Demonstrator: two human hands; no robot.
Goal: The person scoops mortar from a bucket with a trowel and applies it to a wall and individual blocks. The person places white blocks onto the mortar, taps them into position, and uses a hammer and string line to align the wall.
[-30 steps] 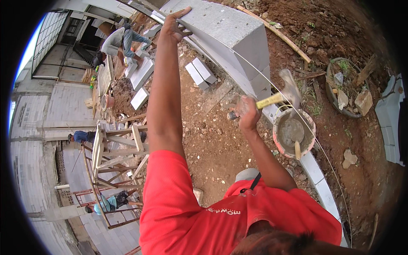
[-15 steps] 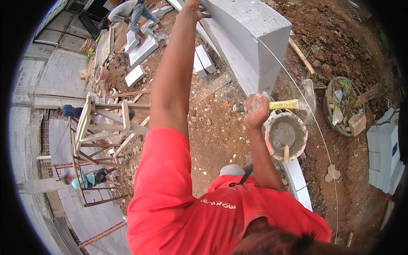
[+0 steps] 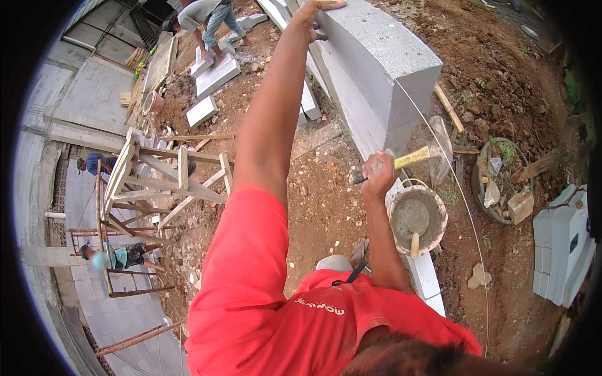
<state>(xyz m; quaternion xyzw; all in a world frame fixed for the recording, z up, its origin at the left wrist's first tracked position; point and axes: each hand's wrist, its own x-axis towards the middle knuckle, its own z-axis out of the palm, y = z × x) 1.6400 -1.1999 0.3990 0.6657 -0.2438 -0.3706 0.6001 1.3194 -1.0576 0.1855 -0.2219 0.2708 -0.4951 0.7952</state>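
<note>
My left hand [image 3: 316, 20] reaches up to grip the far upper edge of a large grey block [image 3: 385, 44] standing on a course of blocks. My right hand [image 3: 379, 172] is closed on the handle of a hammer [image 3: 411, 158], held across the front of the block, its head [image 3: 442, 147] to the right near a taut pale string. Just below the hammer sits a bucket of grey mortar [image 3: 407, 210] with a wooden-handled trowel [image 3: 414, 244] in it, beside a low line of white blocks [image 3: 421, 272].
A bent-over co-worker [image 3: 213, 19] handles loose blocks [image 3: 216, 78] top left. Two people [image 3: 100, 164] are at wooden and metal scaffolding [image 3: 150, 182]. A rubble-filled tub [image 3: 495, 156], stacked blocks [image 3: 558, 244] and a timber [image 3: 448, 106] lie right.
The whole view has shifted, moving the block toward the right and the scaffold leftward. My left hand stays on the block; my right hand still holds the hammer, now slightly lower in view.
</note>
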